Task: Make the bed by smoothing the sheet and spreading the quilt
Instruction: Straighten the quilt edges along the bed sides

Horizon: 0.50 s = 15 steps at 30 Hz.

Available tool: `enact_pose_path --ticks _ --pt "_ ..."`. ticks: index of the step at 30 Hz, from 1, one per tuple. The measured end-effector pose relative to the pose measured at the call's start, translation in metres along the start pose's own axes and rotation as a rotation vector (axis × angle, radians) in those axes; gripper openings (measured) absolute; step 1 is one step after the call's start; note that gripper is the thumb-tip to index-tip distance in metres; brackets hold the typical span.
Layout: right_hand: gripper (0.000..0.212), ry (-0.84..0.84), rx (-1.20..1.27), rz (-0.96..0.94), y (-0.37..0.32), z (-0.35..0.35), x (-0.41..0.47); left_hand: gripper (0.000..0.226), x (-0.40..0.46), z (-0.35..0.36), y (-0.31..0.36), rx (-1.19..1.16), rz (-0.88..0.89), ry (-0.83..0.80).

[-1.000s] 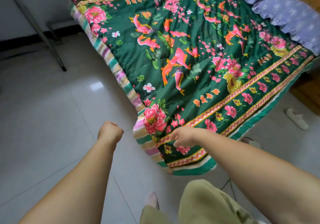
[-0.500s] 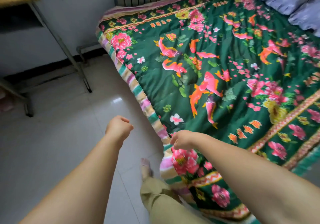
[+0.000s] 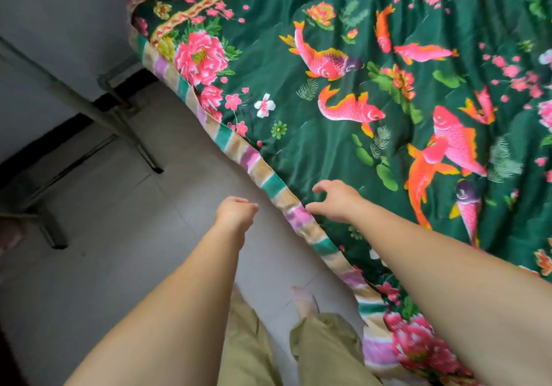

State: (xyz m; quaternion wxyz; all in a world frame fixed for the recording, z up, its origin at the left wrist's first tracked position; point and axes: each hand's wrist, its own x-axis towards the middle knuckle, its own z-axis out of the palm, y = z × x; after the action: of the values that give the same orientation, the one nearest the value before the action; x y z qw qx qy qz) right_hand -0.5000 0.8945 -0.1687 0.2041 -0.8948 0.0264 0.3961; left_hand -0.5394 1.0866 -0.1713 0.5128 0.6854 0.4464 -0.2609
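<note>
- Your right hand [image 3: 334, 202] hovers over the quilt [image 3: 343, 134] at its striped border [image 3: 268, 181], fingers spread and curved, holding nothing, likely poised to grasp and straighten that side
- Your left hand [image 3: 234, 214] hangs over the floor [image 3: 119, 236], loosely curled and empty, beside the edge

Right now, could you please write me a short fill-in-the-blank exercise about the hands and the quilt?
1. The quilt has a dark ____ ground printed with fish and flowers.
2. The right hand hovers over the quilt's ____ border.
3. The left hand is above the ____, beside the bed.
Missing words: green; striped; floor
</note>
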Motion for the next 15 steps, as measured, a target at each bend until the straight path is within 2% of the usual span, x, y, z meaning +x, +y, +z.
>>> enact_pose_path --ticks 2,3,6,8,13,15 --pt "0.070 0.033 0.088 0.053 -0.007 -0.005 0.029 0.006 0.035 0.004 0.019 -0.046 -0.034 -0.008" --pt "0.076 0.046 0.110 0.083 -0.009 -0.006 0.042 0.014 0.055 0.004 0.028 -0.078 -0.059 -0.017" --pt "0.085 0.042 0.212 0.206 -0.022 -0.003 0.081 0.057 0.120 0.005 0.056 -0.146 -0.145 -0.082" --pt "0.087 0.005 0.230 0.256 -0.033 0.006 0.096 0.071 0.152 0.001 0.067 -0.194 -0.196 -0.098" --pt "0.093 -0.045 0.129 0.395 -0.052 0.022 0.126 0.077 0.225 -0.012 0.098 -0.286 -0.293 -0.210" --pt "0.092 -0.057 0.106 0.410 -0.051 0.020 0.126 0.063 0.245 -0.015 0.100 -0.345 -0.305 -0.199"
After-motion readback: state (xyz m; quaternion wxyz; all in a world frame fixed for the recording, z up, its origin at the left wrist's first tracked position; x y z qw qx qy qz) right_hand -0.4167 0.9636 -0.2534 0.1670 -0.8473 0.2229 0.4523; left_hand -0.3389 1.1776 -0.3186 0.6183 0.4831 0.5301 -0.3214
